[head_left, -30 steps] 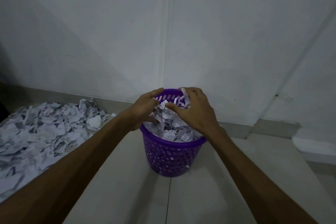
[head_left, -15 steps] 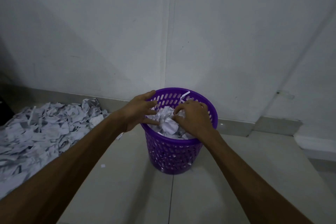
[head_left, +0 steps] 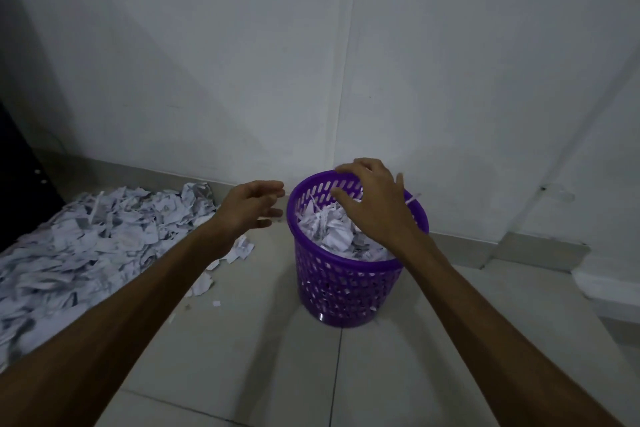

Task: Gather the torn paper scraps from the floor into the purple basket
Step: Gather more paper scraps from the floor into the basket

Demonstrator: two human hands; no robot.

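Observation:
The purple basket [head_left: 346, 288] stands on the tiled floor near the wall, filled close to its rim with white paper scraps [head_left: 332, 229]. My right hand [head_left: 377, 204] hovers over the basket's mouth, fingers spread and loosely bent, holding nothing. My left hand [head_left: 249, 206] is in the air just left of the basket, outside its rim, fingers relaxed and empty. A large pile of torn scraps [head_left: 86, 246] covers the floor at the left.
A few loose scraps [head_left: 239, 250] lie on the tiles between the pile and the basket. White walls meet in a corner right behind the basket. A dark object [head_left: 20, 184] stands at the far left edge. Bare tiles [head_left: 277, 374] lie in front.
Both hands have lifted off the scraps in the basket. My left hand moved out to the left of the rim; my right hand rose and opened above the basket.

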